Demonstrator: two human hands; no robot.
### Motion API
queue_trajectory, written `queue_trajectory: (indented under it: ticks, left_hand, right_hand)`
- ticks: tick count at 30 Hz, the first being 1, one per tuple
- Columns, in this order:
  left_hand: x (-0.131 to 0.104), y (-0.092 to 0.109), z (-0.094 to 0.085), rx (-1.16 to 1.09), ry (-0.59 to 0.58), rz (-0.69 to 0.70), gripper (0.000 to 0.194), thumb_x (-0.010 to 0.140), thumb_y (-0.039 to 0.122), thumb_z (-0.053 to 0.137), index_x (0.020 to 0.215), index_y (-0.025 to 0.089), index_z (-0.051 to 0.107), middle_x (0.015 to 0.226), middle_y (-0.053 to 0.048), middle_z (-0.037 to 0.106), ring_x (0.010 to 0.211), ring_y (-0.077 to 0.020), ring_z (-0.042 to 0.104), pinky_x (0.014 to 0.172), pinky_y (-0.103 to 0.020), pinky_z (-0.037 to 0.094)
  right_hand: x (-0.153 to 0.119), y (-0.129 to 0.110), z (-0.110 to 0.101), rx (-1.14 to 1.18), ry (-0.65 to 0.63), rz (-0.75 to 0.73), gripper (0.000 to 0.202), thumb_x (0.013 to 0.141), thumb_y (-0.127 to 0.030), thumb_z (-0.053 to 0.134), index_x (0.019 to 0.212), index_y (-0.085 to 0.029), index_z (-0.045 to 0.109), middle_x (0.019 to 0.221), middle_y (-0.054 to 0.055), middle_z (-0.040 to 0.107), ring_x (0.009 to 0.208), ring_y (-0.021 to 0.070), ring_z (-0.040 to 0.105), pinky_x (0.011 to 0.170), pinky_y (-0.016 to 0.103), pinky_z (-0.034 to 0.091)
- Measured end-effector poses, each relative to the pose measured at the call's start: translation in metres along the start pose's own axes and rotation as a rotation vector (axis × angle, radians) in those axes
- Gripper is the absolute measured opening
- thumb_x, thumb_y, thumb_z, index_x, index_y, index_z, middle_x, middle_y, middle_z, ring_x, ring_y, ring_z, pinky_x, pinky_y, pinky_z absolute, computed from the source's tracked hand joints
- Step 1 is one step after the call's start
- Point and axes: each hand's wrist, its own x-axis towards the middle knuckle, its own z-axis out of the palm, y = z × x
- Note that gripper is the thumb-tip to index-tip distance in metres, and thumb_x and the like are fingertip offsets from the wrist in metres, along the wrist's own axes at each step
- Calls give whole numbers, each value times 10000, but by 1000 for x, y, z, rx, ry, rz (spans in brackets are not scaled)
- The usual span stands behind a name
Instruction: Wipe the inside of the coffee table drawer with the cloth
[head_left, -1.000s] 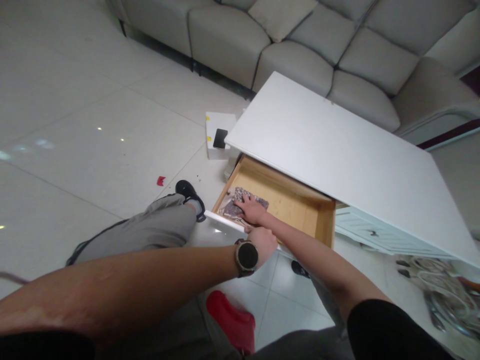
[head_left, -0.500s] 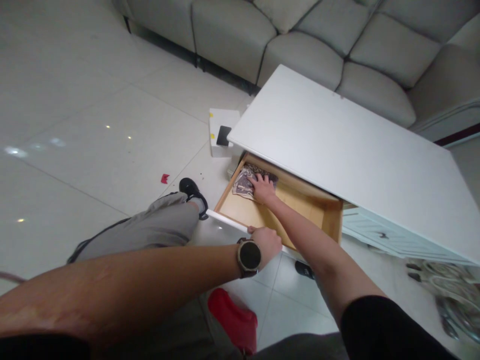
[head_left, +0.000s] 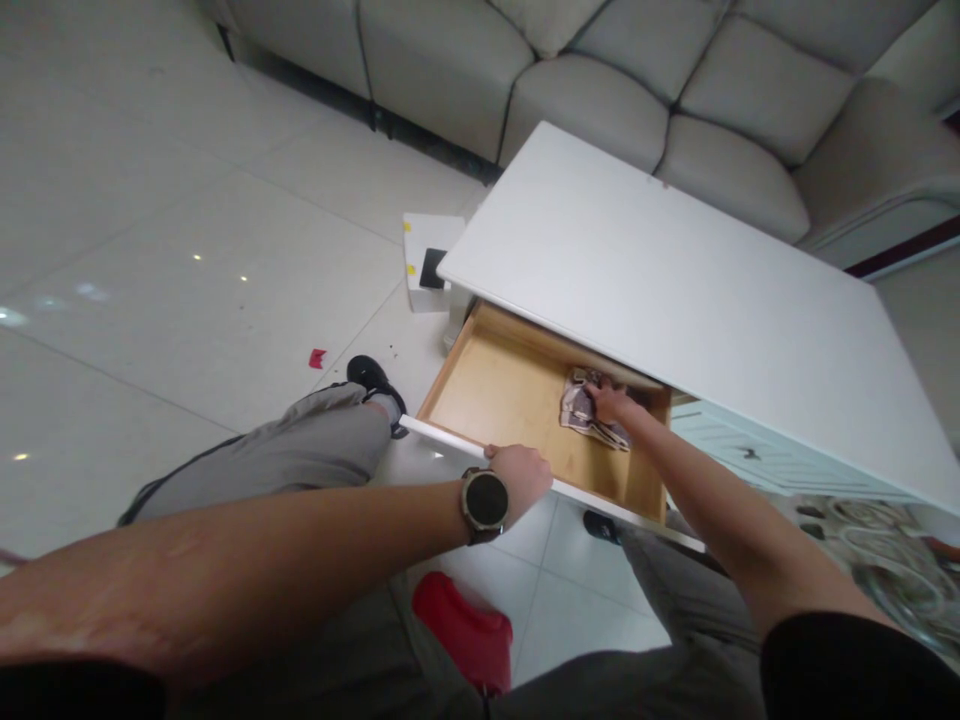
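My left hand [head_left: 521, 474], with a watch [head_left: 484, 498] on its wrist, is closed over the top edge of the white front of a pulled-out drawer [head_left: 491, 375]. Inside this wooden drawer, near its right end, my right hand [head_left: 611, 402] presses on a patterned brown-and-white cloth [head_left: 581, 412]. The cloth lies bunched under its fingers, against the drawer's bottom. Part of the cloth is hidden behind the hand.
The drawer belongs to a white table [head_left: 675, 270] in front of a grey sofa [head_left: 442, 70]. A white box [head_left: 420, 235] with a dark flat item [head_left: 433, 268] stands beside it. Below me is a red plastic object [head_left: 465, 630]; a red scrap [head_left: 317, 358] lies on the floor.
My right hand has slid the cloth from the drawer's left end to its right end. My left hand stays on the drawer front; the view has shifted slightly.
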Motion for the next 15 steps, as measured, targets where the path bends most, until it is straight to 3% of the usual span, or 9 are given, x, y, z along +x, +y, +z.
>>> queue_trajectory:
  ticks: [2, 5, 10, 15]
  left_hand:
    - [-1, 0, 0, -2, 2, -11, 278, 914, 65, 544, 1056, 60, 783, 932, -235, 763, 947, -364, 751, 755, -479, 609]
    - [-3, 0, -5, -23, -13, -36, 272, 926, 92, 544, 1049, 61, 785, 950, -243, 762, 956, -372, 751, 749, -495, 616]
    - [-8, 3, -16, 24, -41, -8, 275, 912, 46, 541, 1044, 59, 783, 973, -245, 764, 987, -334, 750, 781, -434, 625]
    - [-9, 5, -15, 65, -43, -26, 304, 921, 38, 506, 1066, 62, 772, 966, -240, 765, 972, -321, 755, 774, -425, 624]
  right_hand:
    - [-9, 23, 11, -7, 1, -5, 793, 848, -227, 652, 1597, -198, 393, 1640, 278, 260, 1357, 555, 423, 968, 625, 445]
    - [-21, 35, 30, -21, 7, -65, 755, 836, -232, 647, 1563, -247, 443, 1614, 224, 341, 1327, 517, 468, 992, 576, 440]
    - [-51, 25, 65, -35, -14, -183, 773, 787, -226, 657, 1530, -255, 445, 1542, 190, 414, 1227, 384, 579, 1030, 488, 419]
    - [-83, 17, 88, -15, -28, -289, 790, 777, -294, 686, 1521, -232, 427, 1503, 207, 423, 1179, 353, 582, 1023, 468, 387]
